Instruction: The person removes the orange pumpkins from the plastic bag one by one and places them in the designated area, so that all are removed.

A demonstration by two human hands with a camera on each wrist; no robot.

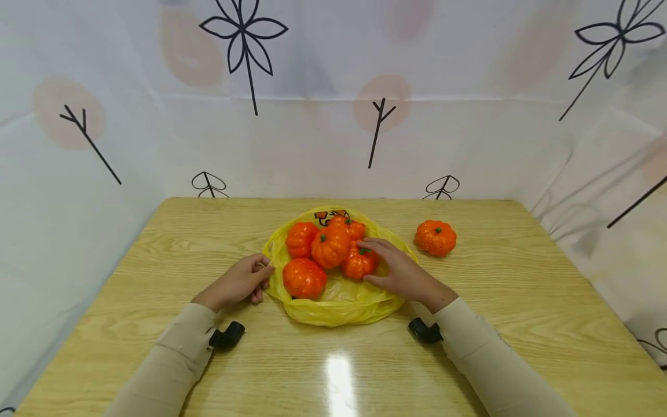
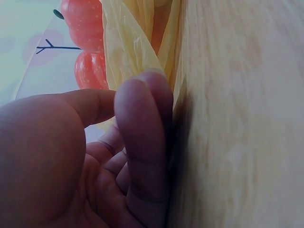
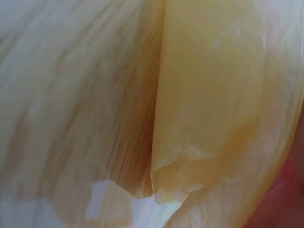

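Note:
A yellow plastic bag (image 1: 333, 315) lies spread on the table with its mouth facing up, and several small orange pumpkins (image 1: 330, 246) sit inside it. My left hand (image 1: 242, 282) pinches the bag's left edge between thumb and curled fingers. Yellow film (image 2: 135, 38) runs up from those fingertips in the left wrist view. Reaching over the bag's right side, my right hand (image 1: 398, 269) grips a pumpkin (image 1: 358, 263) with a green stem, thumb on the near side and fingers on the far side. The right wrist view is mostly filled by yellow film (image 3: 209, 85), which hides that grip.
One more orange pumpkin (image 1: 435, 237) rests on the wooden table (image 1: 292, 370), right of the bag and behind my right hand. A pale patterned cloth (image 1: 312, 145) hangs behind the table's far edge and along its sides. Black wrist mounts (image 1: 227, 336) stick out from both sleeves.

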